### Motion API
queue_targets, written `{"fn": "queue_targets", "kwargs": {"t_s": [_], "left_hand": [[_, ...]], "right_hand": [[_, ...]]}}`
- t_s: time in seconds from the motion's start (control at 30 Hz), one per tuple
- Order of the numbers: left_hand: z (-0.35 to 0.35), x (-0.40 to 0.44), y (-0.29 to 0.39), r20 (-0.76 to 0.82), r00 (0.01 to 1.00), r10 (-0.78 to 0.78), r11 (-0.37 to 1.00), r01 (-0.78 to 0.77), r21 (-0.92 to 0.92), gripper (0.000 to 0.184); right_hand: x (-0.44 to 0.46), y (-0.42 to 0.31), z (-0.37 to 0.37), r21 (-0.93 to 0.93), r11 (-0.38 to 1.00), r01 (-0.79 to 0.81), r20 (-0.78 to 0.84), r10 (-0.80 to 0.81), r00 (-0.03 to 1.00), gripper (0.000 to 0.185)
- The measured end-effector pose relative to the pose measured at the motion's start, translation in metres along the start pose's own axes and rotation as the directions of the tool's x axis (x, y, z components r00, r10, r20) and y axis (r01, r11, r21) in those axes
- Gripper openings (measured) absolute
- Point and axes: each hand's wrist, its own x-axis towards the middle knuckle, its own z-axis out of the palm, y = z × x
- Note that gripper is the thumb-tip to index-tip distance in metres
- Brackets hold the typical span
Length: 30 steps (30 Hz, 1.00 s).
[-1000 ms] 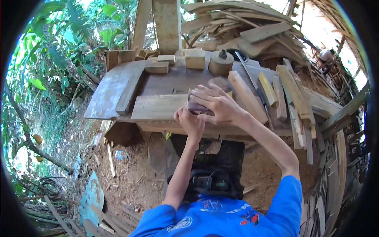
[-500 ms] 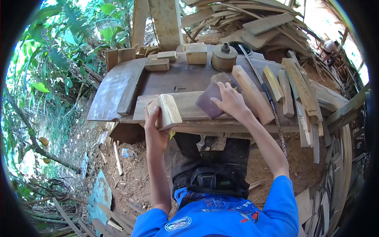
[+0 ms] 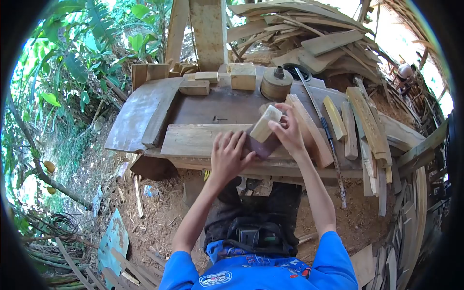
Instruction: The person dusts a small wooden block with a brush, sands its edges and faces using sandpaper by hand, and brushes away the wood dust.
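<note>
My right hand (image 3: 289, 131) grips a small pale wooden block (image 3: 267, 124), tilted above a dark reddish-brown sheet that looks like sandpaper (image 3: 262, 148). The sheet lies across a flat board (image 3: 193, 140) at the bench's front edge. My left hand (image 3: 228, 155) rests on that board with its fingers stretched out and holds no block. Its thumb and fingertips are at the sheet's left edge; whether they press on it I cannot tell. Part of the sheet is hidden beneath the block and my right hand.
On the bench (image 3: 198, 106) stand a round wooden piece with a metal nut (image 3: 276, 83) and a squared block (image 3: 243, 76). A long thin rod (image 3: 325, 121) lies right, beside wood strips (image 3: 334, 117). A heap of offcuts (image 3: 309, 43) rises behind.
The wooden block has passed from my left hand to my right and now sits over the brown sheet. My right hand has let go of the sheet; my left has moved right onto the board.
</note>
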Motion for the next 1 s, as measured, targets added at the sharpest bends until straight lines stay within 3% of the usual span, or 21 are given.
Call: {"fn": "queue_targets", "kwargs": {"t_s": [0.03, 0.07, 0.13, 0.17, 0.3, 0.4, 0.5, 0.63, 0.77, 0.9, 1.0], "left_hand": [[0.003, 0.000, 0.001, -0.038, 0.998, -0.045, 0.999, 0.044, -0.018, 0.049], [0.007, 0.000, 0.001, -0.073, 0.995, -0.069, 0.998, 0.070, 0.002, 0.047], [0.009, 0.001, 0.004, -0.134, 0.982, -0.130, 0.990, 0.135, 0.031, 0.042], [0.014, 0.001, 0.004, -0.145, 0.976, -0.163, 0.985, 0.168, 0.026, 0.038], [-0.001, 0.007, 0.011, -0.084, 0.976, -0.203, 0.979, 0.202, -0.023, 0.035], [-0.002, 0.008, 0.010, -0.081, 0.972, -0.221, 0.975, 0.218, -0.046, 0.033], [0.002, 0.009, 0.007, -0.081, 0.962, -0.260, 0.965, 0.258, -0.042, 0.029], [0.003, 0.013, 0.007, -0.067, 0.955, -0.289, 0.957, 0.285, -0.062, 0.026], [0.000, 0.013, 0.006, -0.023, 0.950, -0.311, 0.949, 0.309, -0.069, 0.024], [-0.019, 0.011, -0.015, 0.082, 0.939, -0.333, 0.942, 0.335, -0.011, 0.028], [-0.024, 0.018, -0.049, 0.063, 0.932, -0.356, 0.932, 0.350, 0.089, 0.028]], "right_hand": [[0.000, 0.002, -0.001, -0.087, 0.996, 0.015, 0.044, -0.011, 0.999, 0.048], [0.005, 0.003, -0.001, -0.267, 0.943, 0.196, 0.120, -0.170, 0.978, 0.049], [0.008, -0.002, 0.002, -0.541, 0.661, 0.520, 0.345, -0.390, 0.854, 0.052], [0.005, -0.002, 0.007, -0.525, 0.713, 0.464, 0.364, -0.305, 0.880, 0.063], [-0.006, 0.005, 0.019, -0.476, 0.796, 0.374, 0.258, -0.280, 0.925, 0.081], [-0.015, 0.002, 0.018, -0.633, 0.663, 0.399, 0.254, -0.309, 0.917, 0.079], [-0.022, 0.001, 0.001, -0.612, 0.726, 0.313, 0.242, -0.205, 0.948, 0.077], [-0.013, -0.008, -0.009, -0.501, 0.793, 0.346, 0.362, -0.171, 0.916, 0.075], [-0.008, 0.012, 0.008, -0.550, 0.778, 0.305, 0.173, -0.250, 0.952, 0.075], [-0.015, -0.001, 0.010, -0.516, 0.783, 0.347, 0.345, -0.181, 0.921, 0.078], [-0.009, -0.004, 0.026, -0.399, 0.798, 0.451, 0.477, -0.240, 0.846, 0.079]]}}
